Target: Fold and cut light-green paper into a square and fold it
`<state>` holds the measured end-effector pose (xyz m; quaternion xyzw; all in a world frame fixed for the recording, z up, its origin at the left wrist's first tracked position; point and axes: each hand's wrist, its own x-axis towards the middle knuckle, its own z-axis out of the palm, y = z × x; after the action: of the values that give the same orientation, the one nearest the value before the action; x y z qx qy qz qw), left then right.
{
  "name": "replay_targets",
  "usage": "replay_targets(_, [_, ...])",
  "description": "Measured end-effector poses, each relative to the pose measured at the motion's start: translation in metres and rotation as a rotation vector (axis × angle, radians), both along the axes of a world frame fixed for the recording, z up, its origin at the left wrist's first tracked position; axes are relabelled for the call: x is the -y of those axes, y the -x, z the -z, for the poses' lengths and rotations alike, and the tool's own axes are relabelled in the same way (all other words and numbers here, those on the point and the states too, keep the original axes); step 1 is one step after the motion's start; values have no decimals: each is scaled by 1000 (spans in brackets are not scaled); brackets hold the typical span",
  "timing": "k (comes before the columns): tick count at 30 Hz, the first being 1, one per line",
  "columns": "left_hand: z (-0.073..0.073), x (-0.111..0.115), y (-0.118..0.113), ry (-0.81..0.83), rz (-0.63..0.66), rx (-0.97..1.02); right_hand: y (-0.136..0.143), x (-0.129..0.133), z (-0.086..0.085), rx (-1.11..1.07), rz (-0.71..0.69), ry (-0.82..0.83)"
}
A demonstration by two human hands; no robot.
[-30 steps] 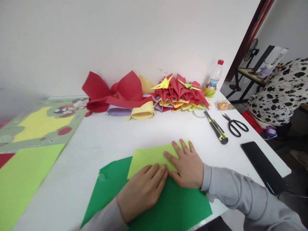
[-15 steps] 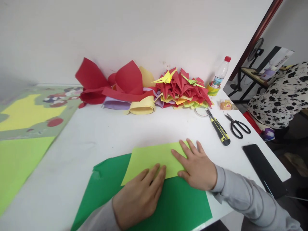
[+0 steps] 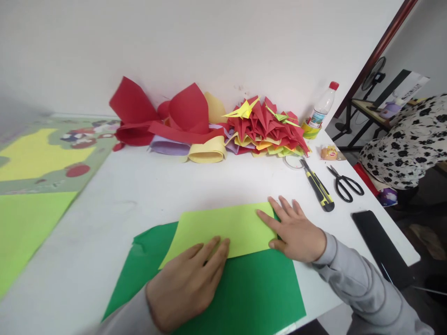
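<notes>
A light green sheet of paper (image 3: 216, 228) lies on top of a larger dark green sheet (image 3: 244, 293) at the table's front. My left hand (image 3: 188, 284) rests its fingertips on the light sheet's near edge, palm over the dark sheet, fingers stretched out. At the light sheet's right end, my right hand (image 3: 298, 230) lies with fingers spread, some fingertips touching its edge. Neither hand is closed around anything. The dark sheet's upper left corner looks bent or torn.
Red, purple and cream paper shapes (image 3: 188, 116) and folded paper cranes (image 3: 265, 123) line the wall. A bottle (image 3: 323, 107), utility knife (image 3: 317, 186), scissors (image 3: 344, 184) and black phone-like object (image 3: 382, 249) are on the right. A patterned mat (image 3: 84, 181) lies left. Someone in floral clothing (image 3: 401, 144) is beyond.
The light green sheet has slid left across the dark sheet, and my left hand has moved left with it. My right hand sits slightly farther right, nearer the sheet's end.
</notes>
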<state>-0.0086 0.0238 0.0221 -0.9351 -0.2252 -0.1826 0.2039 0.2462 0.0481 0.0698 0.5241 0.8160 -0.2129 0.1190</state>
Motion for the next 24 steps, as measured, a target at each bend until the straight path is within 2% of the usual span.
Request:
replay_targets(7, [-8, -3, 2, -48, 2, 5, -11, -10, -4, 31, -10, 71])
replay_targets(10, [-10, -3, 3, -38, -1, 18, -19, -16, -6, -17, -28, 101])
replay_targets(12, [-9, -3, 3, -28, 1, 17, -19, -17, -6, -87, -41, 49])
replay_targets(15, [-6, -1, 2, -9, 8, 60, -6, -10, 2, -229, -112, -208])
replay_targets(19, [-4, 4, -2, 9, 28, 142, 27, 10, 24, -322, -473, -609])
replay_targets(21, [-4, 5, -4, 17, 40, 165, 40, 17, 33, -351, -488, -830])
replay_targets(24, [-1, 6, -7, 13, 46, 204, 45, 19, 40, -420, -486, -986])
